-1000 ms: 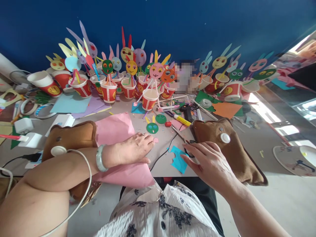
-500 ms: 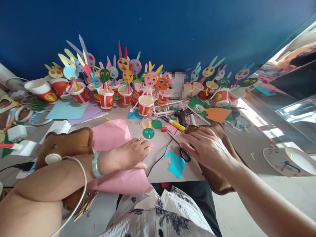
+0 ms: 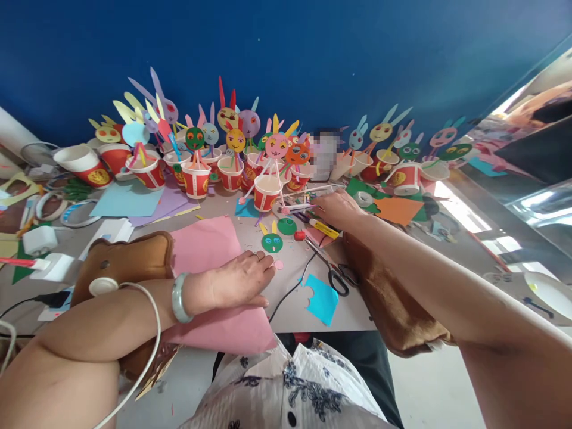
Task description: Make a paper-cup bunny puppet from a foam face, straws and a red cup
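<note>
- One camera, worn on the head, looks out from above the person's own white shirt [image 3: 286, 390], whose front fills the bottom middle.
- It faces forward and down: the table [image 3: 351, 313] spans the middle, and the blue wall [image 3: 286, 47] closes off the top.
- Both bare forearms enter large from the lower corners, close to the lens; the left hand [image 3: 241, 280] shows nearer, the right hand [image 3: 337, 208] farther out.
- Paper cups [image 3: 268, 193] stand farther off, toward the wall.
- Coverage is wide, taking in floor [image 3: 433, 393] below the table's near edge.
</note>
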`<state>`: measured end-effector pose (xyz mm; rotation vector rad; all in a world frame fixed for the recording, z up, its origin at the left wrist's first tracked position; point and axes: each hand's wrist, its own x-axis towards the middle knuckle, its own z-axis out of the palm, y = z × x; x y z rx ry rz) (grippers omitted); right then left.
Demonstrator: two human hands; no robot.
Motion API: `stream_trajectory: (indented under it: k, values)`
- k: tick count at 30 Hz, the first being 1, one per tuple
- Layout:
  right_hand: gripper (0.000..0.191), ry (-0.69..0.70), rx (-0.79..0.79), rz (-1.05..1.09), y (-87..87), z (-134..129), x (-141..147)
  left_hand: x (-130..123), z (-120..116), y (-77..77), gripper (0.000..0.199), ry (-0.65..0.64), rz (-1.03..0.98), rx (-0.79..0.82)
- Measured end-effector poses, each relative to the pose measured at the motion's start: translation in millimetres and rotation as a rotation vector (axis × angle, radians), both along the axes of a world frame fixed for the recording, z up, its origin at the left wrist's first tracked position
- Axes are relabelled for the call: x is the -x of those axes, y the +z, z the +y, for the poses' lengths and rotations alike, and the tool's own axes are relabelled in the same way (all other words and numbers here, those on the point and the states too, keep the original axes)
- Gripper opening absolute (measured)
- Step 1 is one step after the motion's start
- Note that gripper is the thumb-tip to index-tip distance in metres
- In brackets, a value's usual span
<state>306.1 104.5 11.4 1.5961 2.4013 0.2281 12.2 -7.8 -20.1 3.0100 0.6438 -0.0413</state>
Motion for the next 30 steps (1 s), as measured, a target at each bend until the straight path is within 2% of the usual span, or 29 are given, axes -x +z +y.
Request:
stream_trajectory:
  k: [4,10,14,21,30]
  values:
    - [0.026,0.013,0.053,-0.047,-5.4,12.0,11.4,0.1,0.9,-1.8,0.07,-0.014,-0.004,-0.003]
    - [0.018,0.011,0.092,-0.063,-5.3,19.6,13.9,-2.0,5.2,-17.1,0.07,-0.03,-0.01,-0.036]
    - [0.023,-0.016,0.073,-0.036,-3.4,18.4,13.5,-4.1,7.8,-24.4,0.07,-0.033,-0.009,-0.05]
    - [0.029,-0.082,0.086,-0.043,-4.9,22.4,8.6,-4.5,6.9,-20.6,0.069,-0.03,0.005,-0.059]
    - [0.029,-0.076,0.067,-0.044,-6.5,23.9,2.3,-5.1,6.4,-22.7,0.073,-0.023,-0.013,-0.058]
